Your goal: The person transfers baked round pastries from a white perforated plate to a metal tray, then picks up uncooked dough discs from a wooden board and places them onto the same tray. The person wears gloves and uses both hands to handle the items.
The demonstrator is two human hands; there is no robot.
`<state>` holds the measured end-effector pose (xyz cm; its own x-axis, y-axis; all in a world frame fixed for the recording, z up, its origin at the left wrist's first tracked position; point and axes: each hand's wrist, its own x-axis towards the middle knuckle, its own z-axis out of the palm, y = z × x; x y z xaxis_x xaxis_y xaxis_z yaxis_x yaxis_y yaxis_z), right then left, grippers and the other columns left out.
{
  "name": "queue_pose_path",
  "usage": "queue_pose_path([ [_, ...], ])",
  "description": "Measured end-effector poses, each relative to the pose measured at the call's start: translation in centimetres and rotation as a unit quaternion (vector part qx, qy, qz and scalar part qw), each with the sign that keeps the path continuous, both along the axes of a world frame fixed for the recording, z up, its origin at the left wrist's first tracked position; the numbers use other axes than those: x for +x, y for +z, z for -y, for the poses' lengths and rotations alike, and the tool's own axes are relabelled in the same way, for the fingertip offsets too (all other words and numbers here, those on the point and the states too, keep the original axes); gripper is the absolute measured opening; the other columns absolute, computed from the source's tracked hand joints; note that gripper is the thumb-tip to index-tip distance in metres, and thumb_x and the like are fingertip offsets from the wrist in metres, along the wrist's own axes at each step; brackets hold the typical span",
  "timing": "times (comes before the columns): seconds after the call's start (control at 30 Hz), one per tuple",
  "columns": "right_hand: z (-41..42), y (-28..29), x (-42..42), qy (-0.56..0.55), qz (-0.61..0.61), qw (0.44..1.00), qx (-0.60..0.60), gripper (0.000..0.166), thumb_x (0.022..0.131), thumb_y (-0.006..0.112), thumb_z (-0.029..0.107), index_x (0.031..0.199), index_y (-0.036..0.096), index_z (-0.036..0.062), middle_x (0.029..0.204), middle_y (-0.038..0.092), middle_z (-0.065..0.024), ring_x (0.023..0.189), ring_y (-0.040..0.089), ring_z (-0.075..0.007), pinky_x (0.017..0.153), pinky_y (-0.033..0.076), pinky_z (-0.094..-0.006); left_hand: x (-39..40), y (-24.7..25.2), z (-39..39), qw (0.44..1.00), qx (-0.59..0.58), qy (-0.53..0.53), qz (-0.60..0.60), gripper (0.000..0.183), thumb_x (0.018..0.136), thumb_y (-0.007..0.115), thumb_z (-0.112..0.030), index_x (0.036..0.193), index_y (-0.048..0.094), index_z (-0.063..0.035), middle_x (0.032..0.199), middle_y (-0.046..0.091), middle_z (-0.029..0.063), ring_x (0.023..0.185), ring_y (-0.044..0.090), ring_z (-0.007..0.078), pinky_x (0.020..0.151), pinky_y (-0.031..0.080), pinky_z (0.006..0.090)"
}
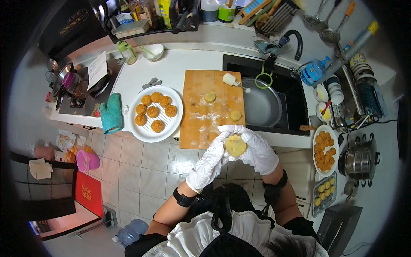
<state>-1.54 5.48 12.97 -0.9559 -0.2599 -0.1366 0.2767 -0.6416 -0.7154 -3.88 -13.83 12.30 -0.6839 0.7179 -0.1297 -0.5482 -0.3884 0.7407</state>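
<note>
My left hand, in a white glove, and my right hand, gloved the same way, hold a flattened round of yellow dough between them. They are just past the near edge of a wooden board, which is dusted with flour. On that board lie two pieces of yellow dough, one towards the middle and another close to the right edge. A small white tool with a thin stem rests at the board's far right corner, its tip reaching over the sink.
Left of the board, a white perforated plate carries several orange-brown balls. Beyond it lies a teal oven mitt. The sink holds a metal basin. Along the right counter are an oval plate of brown pieces, a tray and a steamer pot.
</note>
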Motion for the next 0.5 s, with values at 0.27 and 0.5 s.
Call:
queue_pose_path([
  [0.27,2.0,1.0,2.3,-0.106,-0.142,0.926,0.333,0.062,0.091,0.072,0.003,0.147,0.044,0.001,0.14,0.058,-0.0119,0.122,0.06,-0.0187,0.107,0.048,-0.0334,1.1,-3.4,-1.2,0.893,0.313,-0.108,0.304,0.061,0.109,0.039,-0.045,0.155,0.034,-0.0044,0.15,0.049,0.0163,0.136,0.051,0.0314,0.117,0.038,0.0528],
  [0.5,4.3,0.9,1.1,-0.115,-0.301,0.717,0.619,0.073,0.083,0.079,0.01,0.147,0.045,0.0023,0.143,0.056,-0.0153,0.129,0.054,-0.0345,0.11,0.043,-0.0425,0.4,-5.0,1.3,0.858,0.438,-0.028,0.268,0.055,0.109,0.038,-0.029,0.154,0.032,0.0022,0.147,0.048,0.0264,0.13,0.054,0.04,0.109,0.049,0.0465],
])
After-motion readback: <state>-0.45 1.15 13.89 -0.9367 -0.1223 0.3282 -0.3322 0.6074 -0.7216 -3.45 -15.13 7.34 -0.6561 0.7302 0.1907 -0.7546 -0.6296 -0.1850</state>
